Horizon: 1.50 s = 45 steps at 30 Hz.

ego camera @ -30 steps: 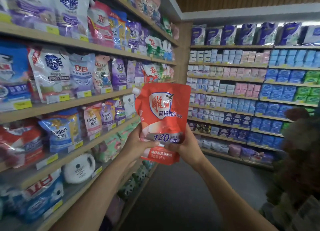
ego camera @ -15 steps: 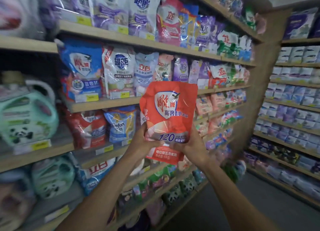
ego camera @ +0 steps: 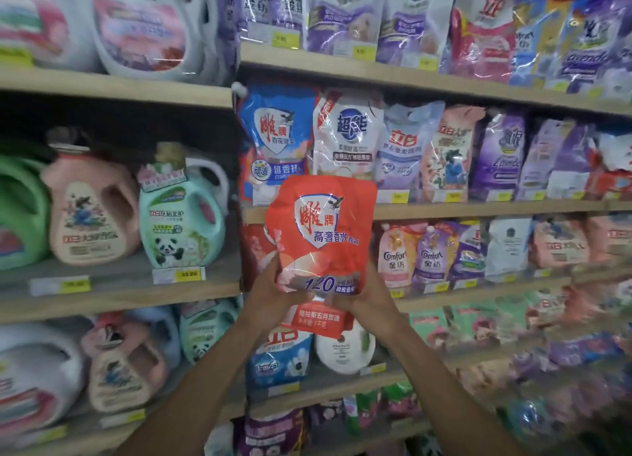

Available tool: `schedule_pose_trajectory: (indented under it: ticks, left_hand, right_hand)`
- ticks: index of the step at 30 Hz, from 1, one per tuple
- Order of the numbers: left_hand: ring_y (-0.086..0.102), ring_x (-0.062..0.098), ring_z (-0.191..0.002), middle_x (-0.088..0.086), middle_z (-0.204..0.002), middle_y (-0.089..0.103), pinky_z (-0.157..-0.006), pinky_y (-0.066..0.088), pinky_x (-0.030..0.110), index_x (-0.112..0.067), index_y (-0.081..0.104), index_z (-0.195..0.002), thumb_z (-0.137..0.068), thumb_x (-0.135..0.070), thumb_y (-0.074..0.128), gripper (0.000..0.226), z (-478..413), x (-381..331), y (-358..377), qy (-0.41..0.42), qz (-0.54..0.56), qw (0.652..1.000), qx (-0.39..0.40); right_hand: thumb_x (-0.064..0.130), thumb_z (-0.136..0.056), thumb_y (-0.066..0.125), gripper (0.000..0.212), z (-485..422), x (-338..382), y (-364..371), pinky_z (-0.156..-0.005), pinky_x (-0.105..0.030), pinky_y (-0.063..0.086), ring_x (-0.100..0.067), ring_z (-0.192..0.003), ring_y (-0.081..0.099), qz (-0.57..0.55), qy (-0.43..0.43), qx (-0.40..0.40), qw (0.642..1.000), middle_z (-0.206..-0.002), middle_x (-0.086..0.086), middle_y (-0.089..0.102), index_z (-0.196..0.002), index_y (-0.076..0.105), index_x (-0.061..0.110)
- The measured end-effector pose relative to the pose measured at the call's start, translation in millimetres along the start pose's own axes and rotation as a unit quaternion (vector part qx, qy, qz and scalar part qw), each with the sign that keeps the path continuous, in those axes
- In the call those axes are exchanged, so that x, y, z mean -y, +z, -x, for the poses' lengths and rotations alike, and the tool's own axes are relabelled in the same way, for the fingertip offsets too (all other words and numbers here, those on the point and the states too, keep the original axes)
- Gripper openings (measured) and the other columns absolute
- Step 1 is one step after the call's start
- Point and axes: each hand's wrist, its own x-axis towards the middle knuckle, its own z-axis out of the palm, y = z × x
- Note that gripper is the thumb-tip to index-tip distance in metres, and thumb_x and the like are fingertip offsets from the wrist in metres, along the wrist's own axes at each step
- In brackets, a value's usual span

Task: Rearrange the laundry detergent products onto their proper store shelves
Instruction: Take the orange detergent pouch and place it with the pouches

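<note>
I hold a red detergent refill pouch (ego camera: 323, 236) upright in front of the shelves. My left hand (ego camera: 273, 293) grips its lower left edge. My right hand (ego camera: 367, 293) grips its lower right edge. Behind the pouch's left side, on the wooden shelf (ego camera: 478, 211) level, stands a similar red pouch (ego camera: 254, 247), partly hidden. Directly above it sits a blue pouch (ego camera: 277, 141) of the same brand. The pouch in my hands covers the shelf space right behind it.
Detergent jugs fill the left bay: a pink jug (ego camera: 90, 209) and a mint panda jug (ego camera: 181, 209). Pouches of softener (ego camera: 432, 250) and detergent crowd the right bay. A white round bottle (ego camera: 345, 348) stands on the shelf below my hands.
The view has swung left from the aisle end to face the shelves squarely. The red pouch stays in both hands and is now close to the pouch bay.
</note>
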Motion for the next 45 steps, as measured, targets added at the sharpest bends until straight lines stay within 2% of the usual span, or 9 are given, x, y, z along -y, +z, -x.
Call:
schedule_pose_trajectory:
  ticks: [4, 10, 21, 26, 29, 32, 35, 38, 45]
  left_hand:
    - [0.078, 0.027, -0.095, 0.001, -0.110, 0.079, -0.080, 0.064, 0.046, -0.021, 0.059, -0.129, -0.072, 0.003, 0.087, 0.068, -19, 21, 1, 0.005, -0.019, 0.999, -0.048]
    - [0.079, 0.017, -0.085, -0.004, -0.102, 0.080, -0.064, 0.060, 0.023, -0.021, 0.060, -0.124, -0.073, 0.009, 0.084, 0.064, -35, 46, 7, -0.008, -0.034, 0.994, -0.106]
    - [0.075, 0.007, -0.093, -0.013, -0.101, 0.079, -0.074, 0.061, 0.023, -0.032, 0.066, -0.110, -0.069, -0.005, 0.087, 0.054, -69, 75, -4, 0.015, -0.128, 0.978, -0.166]
    - [0.071, 0.022, -0.107, -0.002, -0.116, 0.075, -0.092, 0.059, 0.048, -0.026, 0.062, -0.125, -0.076, 0.000, 0.084, 0.060, -84, 87, -7, 0.027, -0.132, 0.972, -0.194]
    - [0.070, 0.014, -0.106, -0.010, -0.112, 0.074, -0.089, 0.059, 0.035, -0.031, 0.061, -0.120, -0.077, -0.001, 0.085, 0.058, -96, 93, -7, 0.049, -0.136, 0.967, -0.208]
    - [0.069, -0.005, -0.094, -0.027, -0.096, 0.074, -0.074, 0.056, 0.013, -0.039, 0.060, -0.107, -0.078, -0.004, 0.085, 0.052, -107, 97, -11, 0.066, -0.157, 0.961, -0.216]
    - [0.070, 0.001, -0.092, -0.025, -0.094, 0.073, -0.079, 0.058, 0.029, -0.043, 0.060, -0.101, -0.081, -0.011, 0.083, 0.044, -121, 106, -17, 0.084, -0.192, 0.949, -0.237]
    - [0.066, -0.013, -0.088, -0.037, -0.094, 0.070, -0.077, 0.056, 0.024, -0.063, 0.061, -0.095, -0.084, -0.013, 0.080, 0.055, -130, 115, -22, 0.098, -0.188, 0.949, -0.235]
    - [0.071, -0.004, -0.089, -0.022, -0.095, 0.076, -0.071, 0.058, 0.017, -0.051, 0.070, -0.095, -0.081, 0.006, 0.077, 0.059, -151, 162, -36, 0.039, -0.145, 0.969, -0.196]
  right_hand:
    - [-0.005, -0.076, 0.088, 0.075, -36, -28, -1, -0.072, -0.016, 0.060, -0.003, -0.103, 0.074, -0.008, -0.004, 0.038, 0.999, -0.110, 0.016, 0.077, -0.126, 0.052, 0.038]
    - [0.001, -0.075, 0.091, 0.076, -69, -65, 1, -0.070, -0.019, 0.062, 0.000, -0.101, 0.074, -0.022, 0.006, 0.098, 0.995, -0.110, 0.027, 0.074, -0.120, 0.053, 0.049]
    - [-0.008, -0.077, 0.085, 0.078, -120, -89, 13, -0.072, -0.029, 0.065, -0.008, -0.104, 0.075, -0.012, -0.001, 0.140, 0.990, -0.119, 0.008, 0.073, -0.135, 0.053, 0.034]
    - [0.005, -0.076, 0.089, 0.083, -138, -99, 20, -0.088, -0.035, 0.062, 0.001, -0.105, 0.070, 0.034, -0.035, 0.122, 0.991, -0.118, 0.013, 0.072, -0.142, 0.049, 0.036]
    - [0.009, -0.079, 0.088, 0.082, -149, -107, 24, -0.099, -0.031, 0.055, -0.002, -0.118, 0.064, 0.063, -0.056, 0.118, 0.989, -0.126, 0.017, 0.069, -0.145, 0.046, 0.035]
    - [0.014, -0.082, 0.087, 0.079, -161, -114, 32, -0.098, -0.024, 0.054, 0.012, -0.112, 0.059, 0.081, -0.073, 0.116, 0.987, -0.122, 0.022, 0.067, -0.146, 0.047, 0.036]
    - [0.009, -0.084, 0.086, 0.075, -177, -123, 42, -0.099, -0.023, 0.056, 0.010, -0.113, 0.062, 0.072, -0.079, 0.095, 0.990, -0.126, 0.017, 0.068, -0.146, 0.051, 0.030]
    - [0.011, -0.082, 0.088, 0.073, -189, -135, 52, -0.096, -0.016, 0.052, -0.001, -0.116, 0.065, 0.078, -0.087, 0.083, 0.990, -0.130, 0.015, 0.069, -0.145, 0.054, 0.028]
    - [0.015, -0.078, 0.091, 0.067, -191, -174, 66, -0.099, -0.032, 0.059, -0.006, -0.115, 0.068, 0.061, -0.038, 0.099, 0.993, -0.123, 0.017, 0.070, -0.131, 0.056, 0.038]
